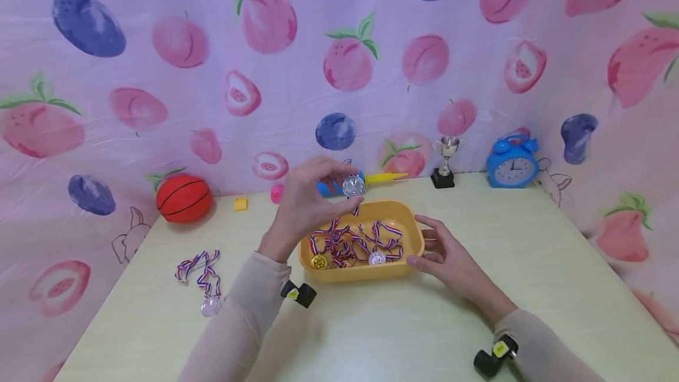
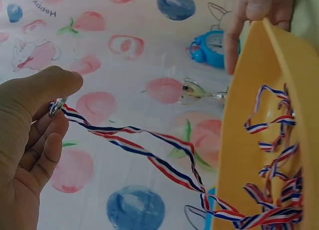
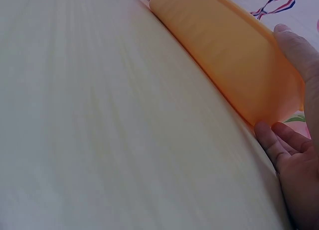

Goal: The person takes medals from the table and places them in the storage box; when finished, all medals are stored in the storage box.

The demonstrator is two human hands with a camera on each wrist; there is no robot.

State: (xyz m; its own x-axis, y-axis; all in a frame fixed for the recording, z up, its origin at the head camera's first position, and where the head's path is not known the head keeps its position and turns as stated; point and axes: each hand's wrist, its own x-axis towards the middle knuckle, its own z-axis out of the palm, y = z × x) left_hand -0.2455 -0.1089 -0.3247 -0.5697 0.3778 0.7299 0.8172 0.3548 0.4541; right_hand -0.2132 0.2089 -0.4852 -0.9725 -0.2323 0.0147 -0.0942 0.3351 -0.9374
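Up above a yellow plastic basin (image 1: pixel 361 276), my left hand (image 1: pixel 306 196) pinches a silver medal (image 1: pixel 353 186) between thumb and fingers. Its red, white and blue ribbon (image 2: pixel 149 145) trails down into the basin in the left wrist view. My right hand (image 1: pixel 453 258) grips the basin's right end, thumb at the rim and fingers round the end wall. Tangled ribbons lie inside the basin with a gold medal (image 1: pixel 319 262) and another silver medal (image 1: pixel 377 258). On the table to the left lies one more silver medal (image 1: pixel 210 306) with its striped ribbon (image 1: pixel 208 276).
Along the back stand a red ball (image 1: pixel 184 198), a yellow block (image 1: pixel 241 204), a small pink toy (image 1: pixel 277 194), a silver trophy (image 1: pixel 445 161) and a blue alarm clock (image 1: pixel 512 164). A blue and yellow toy (image 1: pixel 384 177) lies behind the basin. Fruit-print cloth hangs behind the table.
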